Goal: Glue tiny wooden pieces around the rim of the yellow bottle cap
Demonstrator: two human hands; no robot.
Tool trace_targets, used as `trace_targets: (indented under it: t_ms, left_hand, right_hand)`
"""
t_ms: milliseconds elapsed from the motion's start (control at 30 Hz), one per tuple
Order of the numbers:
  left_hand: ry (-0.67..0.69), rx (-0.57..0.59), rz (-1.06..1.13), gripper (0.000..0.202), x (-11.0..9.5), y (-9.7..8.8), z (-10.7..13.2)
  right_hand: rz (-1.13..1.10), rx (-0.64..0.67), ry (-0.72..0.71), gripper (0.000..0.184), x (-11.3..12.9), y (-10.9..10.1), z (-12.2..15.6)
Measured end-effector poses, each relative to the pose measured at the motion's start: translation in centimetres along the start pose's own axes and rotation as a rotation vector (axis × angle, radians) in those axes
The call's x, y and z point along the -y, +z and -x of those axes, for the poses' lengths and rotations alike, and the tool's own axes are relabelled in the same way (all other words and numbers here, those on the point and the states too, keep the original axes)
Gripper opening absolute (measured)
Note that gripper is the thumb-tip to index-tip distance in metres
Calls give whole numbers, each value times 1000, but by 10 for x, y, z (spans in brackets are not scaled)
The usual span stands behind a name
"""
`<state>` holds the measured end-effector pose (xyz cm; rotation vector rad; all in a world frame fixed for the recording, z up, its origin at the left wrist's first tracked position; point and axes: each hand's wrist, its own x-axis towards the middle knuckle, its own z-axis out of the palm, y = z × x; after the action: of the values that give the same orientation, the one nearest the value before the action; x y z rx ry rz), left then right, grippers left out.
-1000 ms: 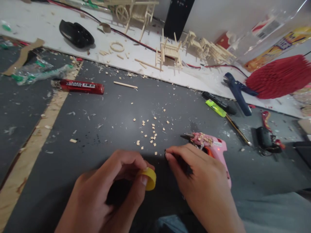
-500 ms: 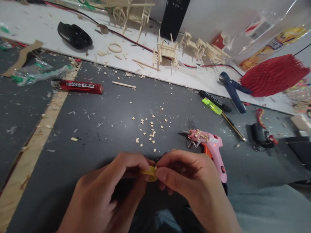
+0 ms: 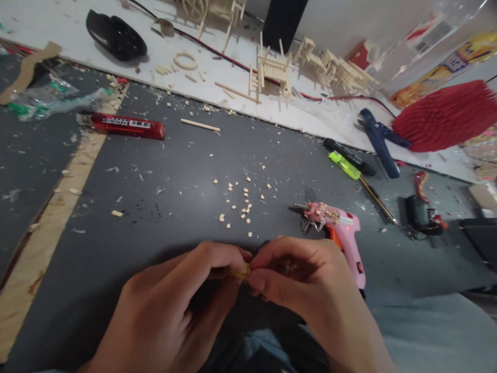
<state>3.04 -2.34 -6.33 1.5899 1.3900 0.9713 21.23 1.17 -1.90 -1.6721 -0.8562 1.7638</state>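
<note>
My left hand (image 3: 174, 305) pinches a small yellow ring-shaped cap (image 3: 239, 271) at the near edge of the dark grey mat (image 3: 174, 171). My right hand (image 3: 306, 285) meets it from the right, its fingertips closed on the same cap, so only a sliver of yellow shows between the fingers. Several tiny wooden bits (image 3: 240, 202) lie scattered on the mat just beyond the hands. A pink glue gun (image 3: 341, 233) lies beside my right hand, nozzle pointing left.
A red lighter (image 3: 122, 126) and a thin wooden stick (image 3: 200, 125) lie farther back. Small wooden chair models (image 3: 274, 70) stand on the white board behind. A green lighter (image 3: 345, 165), blue glue gun (image 3: 378, 142), red folded paper piece (image 3: 446, 114) and black mouse (image 3: 115, 35) lie around.
My right hand moved from the mat onto the yellow cap and now pinches it together with the left. The cap is now almost hidden between the fingers.
</note>
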Motion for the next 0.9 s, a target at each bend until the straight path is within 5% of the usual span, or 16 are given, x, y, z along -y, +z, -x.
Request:
trace_targets:
  t_ms: [400,567,767,900]
  left_hand:
    - [53,11,-55,16,3,-3,3]
    - [44,-12,-32,17,3,-3,4]
    - [-29,-24,64,14,1,-3,-6]
    - [-24,-18,71,16,0,-4,-8]
  right_hand:
    - [-22,43,-17,20,-8,-3,0]
    - [-124,120,-123,22,-22,-6,-4]
    - [-69,-12,-379,15,-32,-2,-6]
    - [-25,-40,-429,15,-35,-2,-7]
